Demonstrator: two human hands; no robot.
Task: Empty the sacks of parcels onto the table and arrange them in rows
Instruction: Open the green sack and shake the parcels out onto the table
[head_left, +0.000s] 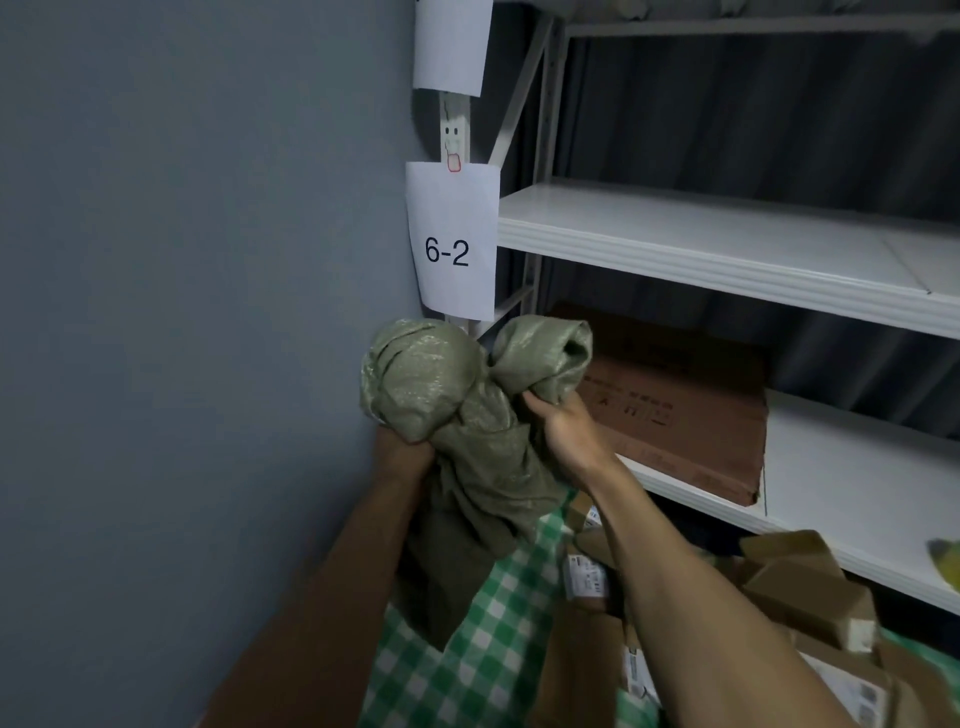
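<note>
A green-checked tabletop (467, 670) sits near, between a grey wall (182, 312) on the left and white shelving (727, 244) on the right, labelled "6-2" (449, 244). Cardboard parcels (810, 587) are heaped on it. Above, the crumpled olive woven sack (467, 405) hangs bunched. The fingers of the left hand (402, 452) and right hand (566, 426) are clenched in its folds.

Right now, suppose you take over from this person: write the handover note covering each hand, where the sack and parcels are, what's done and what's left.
Left hand: grips the green sack from below, raised near the wall.
Right hand: grips a bunched fold of the same sack.
Parcels: heaped loosely on the checked tablecloth, below the shelves.
Done: the sack hangs limp, apparently emptied.
Left: set the sack aside, arrange the parcels in rows; no other sacks in view.
</note>
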